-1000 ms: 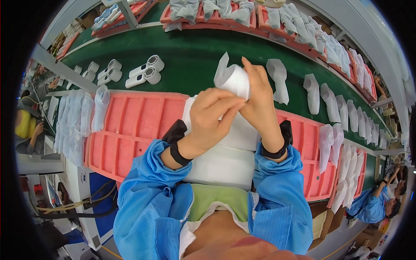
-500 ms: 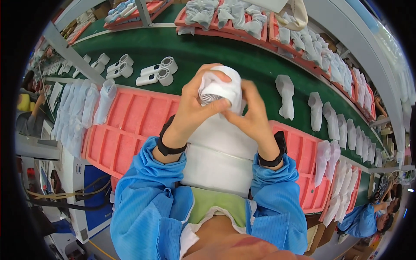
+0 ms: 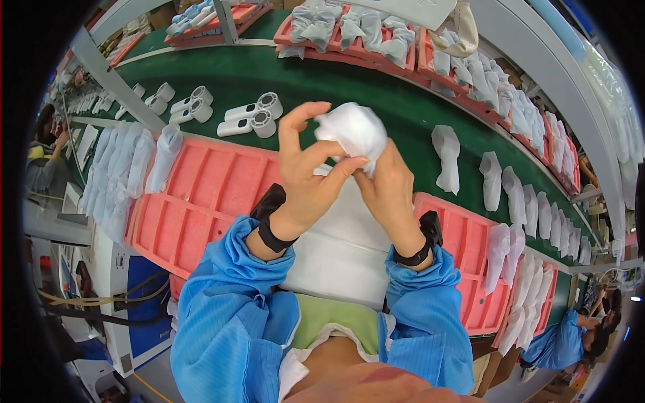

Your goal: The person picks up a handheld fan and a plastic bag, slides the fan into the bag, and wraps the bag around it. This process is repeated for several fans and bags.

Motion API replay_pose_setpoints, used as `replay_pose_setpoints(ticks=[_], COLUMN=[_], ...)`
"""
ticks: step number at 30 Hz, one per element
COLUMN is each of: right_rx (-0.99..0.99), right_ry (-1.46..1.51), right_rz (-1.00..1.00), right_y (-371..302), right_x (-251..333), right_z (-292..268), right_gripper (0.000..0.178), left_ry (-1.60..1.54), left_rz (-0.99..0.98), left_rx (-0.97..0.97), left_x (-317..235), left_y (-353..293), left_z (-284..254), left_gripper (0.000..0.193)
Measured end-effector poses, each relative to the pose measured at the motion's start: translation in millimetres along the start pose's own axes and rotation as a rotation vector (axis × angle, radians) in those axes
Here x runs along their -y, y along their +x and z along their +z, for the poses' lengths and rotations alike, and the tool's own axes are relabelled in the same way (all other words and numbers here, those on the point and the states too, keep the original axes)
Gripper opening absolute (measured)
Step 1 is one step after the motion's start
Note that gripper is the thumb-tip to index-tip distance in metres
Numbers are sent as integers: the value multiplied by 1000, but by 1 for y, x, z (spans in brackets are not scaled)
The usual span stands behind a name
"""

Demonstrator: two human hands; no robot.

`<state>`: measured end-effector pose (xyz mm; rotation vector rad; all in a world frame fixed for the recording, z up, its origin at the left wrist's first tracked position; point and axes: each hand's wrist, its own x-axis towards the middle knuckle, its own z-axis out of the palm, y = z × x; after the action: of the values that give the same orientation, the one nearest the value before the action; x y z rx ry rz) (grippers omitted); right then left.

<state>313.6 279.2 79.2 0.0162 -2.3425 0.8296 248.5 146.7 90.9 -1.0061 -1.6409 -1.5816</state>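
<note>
In front of me a handheld fan (image 3: 355,131) is up in the air, its round head covered by a white translucent bag. My right hand (image 3: 390,178) is closed on the bag at the lower right of the head. My left hand (image 3: 310,174) pinches the bag's near edge with thumb and a bent finger, while its index finger stands raised and apart. The fan's handle is hidden. Below my hands lies a stack of flat white bags (image 3: 336,265) between two pink compartment trays, the left tray (image 3: 195,201) and the right tray (image 3: 463,252).
Bare white handheld fans (image 3: 252,115) lie in pairs on the green conveyor belt (image 3: 322,77) at left. Bagged fans (image 3: 447,158) form a row along its right side. Pink trays of bagged fans (image 3: 349,30) stand on the far shelf. A person in blue (image 3: 557,339) is at far right.
The fan's grille showed before; now the bag covers it. My left hand has loosened, its index finger lifting off. The bare fans on the belt have shifted slightly right.
</note>
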Motion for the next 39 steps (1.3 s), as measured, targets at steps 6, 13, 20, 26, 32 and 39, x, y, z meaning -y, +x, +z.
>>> replay_pose_setpoints(ticks=[6, 13, 20, 26, 32, 39], right_rx=[18, 15, 54, -8, 6, 304], right_ry=[308, 214, 19, -78, 12, 180], right_rz=[134, 270, 220, 117, 98, 243], right_y=[4, 14, 13, 3, 3, 7], right_x=[-20, -93, -50, -17, -17, -36], right_z=[-13, -33, -15, -2, 2, -18], right_gripper=[42, 43, 40, 35, 34, 34], left_ry=[136, 317, -288, -146, -126, 42], left_rz=[-35, -489, -667, -415, -466, -463], left_rx=[13, -58, 155, 262, 248, 44], left_x=[15, 110, 56, 29, 31, 102], left_y=[6, 17, 8, -3, -3, 10], left_z=[-7, -49, -7, 10, 4, -27], left_gripper=[18, 15, 21, 17, 16, 23])
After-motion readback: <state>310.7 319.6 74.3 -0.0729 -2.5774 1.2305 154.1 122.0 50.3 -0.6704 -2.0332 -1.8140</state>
